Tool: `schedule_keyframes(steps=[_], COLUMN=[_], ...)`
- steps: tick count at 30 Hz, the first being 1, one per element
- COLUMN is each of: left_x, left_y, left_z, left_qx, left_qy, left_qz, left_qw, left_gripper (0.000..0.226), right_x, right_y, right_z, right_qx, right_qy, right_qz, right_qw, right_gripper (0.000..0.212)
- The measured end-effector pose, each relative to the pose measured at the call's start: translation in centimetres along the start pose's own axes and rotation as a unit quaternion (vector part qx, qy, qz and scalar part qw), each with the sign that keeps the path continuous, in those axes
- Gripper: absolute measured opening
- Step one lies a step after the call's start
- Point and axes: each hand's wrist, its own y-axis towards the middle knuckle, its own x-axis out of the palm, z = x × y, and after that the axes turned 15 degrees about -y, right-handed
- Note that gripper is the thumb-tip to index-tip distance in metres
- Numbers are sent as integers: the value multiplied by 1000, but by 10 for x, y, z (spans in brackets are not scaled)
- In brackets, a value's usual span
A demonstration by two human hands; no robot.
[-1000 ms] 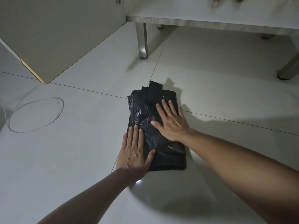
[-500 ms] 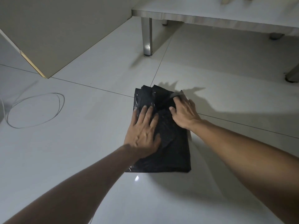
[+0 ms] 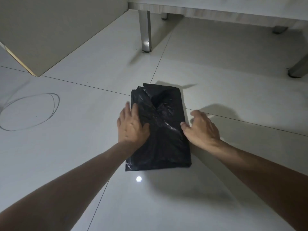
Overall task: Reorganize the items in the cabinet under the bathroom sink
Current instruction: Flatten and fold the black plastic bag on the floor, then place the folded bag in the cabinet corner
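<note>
A folded black plastic bag lies flat on the white tiled floor in the middle of the view. My left hand rests on its left edge, with the thumb on the plastic and straight fingers partly covered by a raised crease. My right hand sits just off the bag's right edge. Its fingers arch down toward the floor, and its thumb touches the side of the bag. Neither hand lifts the bag.
An open cabinet door hangs at the upper left. The cabinet's bottom panel runs along the top on metal legs, with another leg at the right. A thin wire loop lies on the floor at left.
Both hands have slid off the top of the bag to its sides, the left to the left edge and the right to the right edge. The loose top flap now lies folded down.
</note>
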Motion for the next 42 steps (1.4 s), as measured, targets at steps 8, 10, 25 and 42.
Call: schedule_keyframes(steps=[8,10,25,42], left_x=[-19,-26,-59,-223], left_y=[-14,-12,34,115], left_z=[9,16,100,317], left_qx=[-321,-345,-270,-107], left_qy=[-238,-322,-354,-356], left_qz=[0,-16,-46,77], left_qw=[917,881,894,925], left_gripper=[59,46,19,48], right_x=[-9,-5,-87,-366], right_y=[-12,-5,20,68], right_z=[5,9,20,17], right_qx=[102,114,37,-91], right_qy=[300,352,317,311], right_qz=[-222,-253,-59,99], right_qw=[922,894,946,941], right_gripper=[50,36,5,34])
